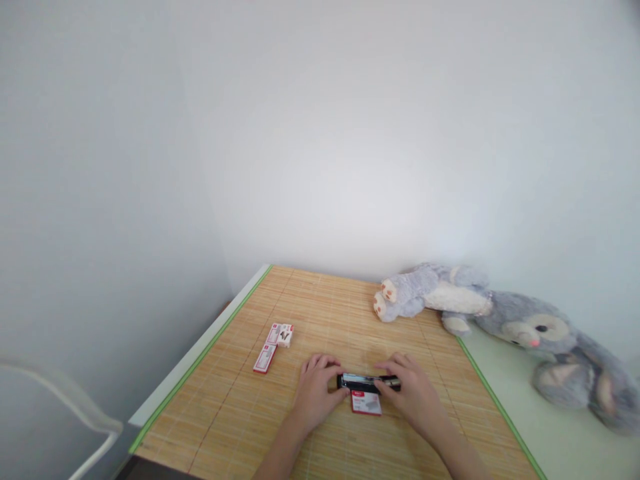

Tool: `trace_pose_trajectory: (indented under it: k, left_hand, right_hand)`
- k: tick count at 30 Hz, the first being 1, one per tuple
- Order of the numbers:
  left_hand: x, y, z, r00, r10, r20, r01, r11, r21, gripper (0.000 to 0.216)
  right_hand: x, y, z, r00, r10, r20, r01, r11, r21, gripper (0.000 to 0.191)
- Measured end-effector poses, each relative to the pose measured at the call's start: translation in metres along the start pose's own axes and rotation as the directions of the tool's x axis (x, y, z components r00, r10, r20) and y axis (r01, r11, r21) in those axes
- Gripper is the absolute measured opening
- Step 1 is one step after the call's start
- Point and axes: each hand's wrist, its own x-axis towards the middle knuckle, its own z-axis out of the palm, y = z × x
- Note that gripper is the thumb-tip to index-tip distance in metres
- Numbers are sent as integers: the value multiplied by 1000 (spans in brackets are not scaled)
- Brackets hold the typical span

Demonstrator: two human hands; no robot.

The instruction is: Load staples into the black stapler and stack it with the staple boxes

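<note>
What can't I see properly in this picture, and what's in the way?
All in the head view:
Part of the long, shiny black object: hidden by the fingers of the right hand.
Small print on the flat red-and-white box in front of it: too small to read.
Both ends of the thin, curved white thing: cut off by the left and bottom edges, so I can't tell what it is.
</note>
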Motion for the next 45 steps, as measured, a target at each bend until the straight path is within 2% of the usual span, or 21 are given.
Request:
trace_pose_trajectory:
  k: [3,5,7,10,13,16,21,25,28,33,36,40,45]
  left_hand:
    - [1,-1,1,1000,0,1,0,1000,-8,35]
    - [1,-1,1,1000,-1,1,1,1000,-14,35]
    - [1,-1,1,1000,-3,0,3,1000,-18,35]
    - [0,0,0,1000,-5,-2,5,1000,-19,36]
    - [0,2,-1,1000,-5,-1,5,1000,-13,36]
    - [-1,4,-3,1000,-5,1,5,1000,-5,36]
    - [-1,6,-4,1000,-15,-5,15,1000,-1,31]
    - [-1,6,-3,1000,-13,-6,13,1000,-11,29]
    - [-1,6,-3,1000,-15,-9,15,1000,-21,33]
    - [-3,7,-7,1000,-5,3,5,999,-42,61]
    - [-4,13,-9,995,60,81,-55,996,-65,61]
    - [-11,32,-1,965,145,218,-132,989,-69,62]
    - [-22,59,28,939,167,300,-161,986,-42,69]
  right_hand:
    - [-11,49,-26,999,33,8,-32,999,-14,55]
    - [-18,72,-42,991,91,101,-96,995,40,44]
    - [-20,79,-54,977,122,173,-143,983,112,32]
    - [-9,58,-60,981,52,188,-105,952,288,24]
    - [11,19,-50,985,-70,156,-8,893,450,21]
    - [27,-14,-26,980,-125,152,36,874,485,18]
    - [35,-35,15,981,-126,150,48,896,441,13]
    - [30,-29,29,984,-121,134,52,899,434,13]
    - [23,-12,32,986,-97,133,36,915,401,16]
    - [-4,29,40,995,99,-4,-92,942,324,33]
    - [-26,43,48,970,221,-104,-177,928,327,41]
    - [-49,38,60,941,288,-181,-203,903,378,49]
    - [-54,24,59,929,319,-186,-204,864,461,59]
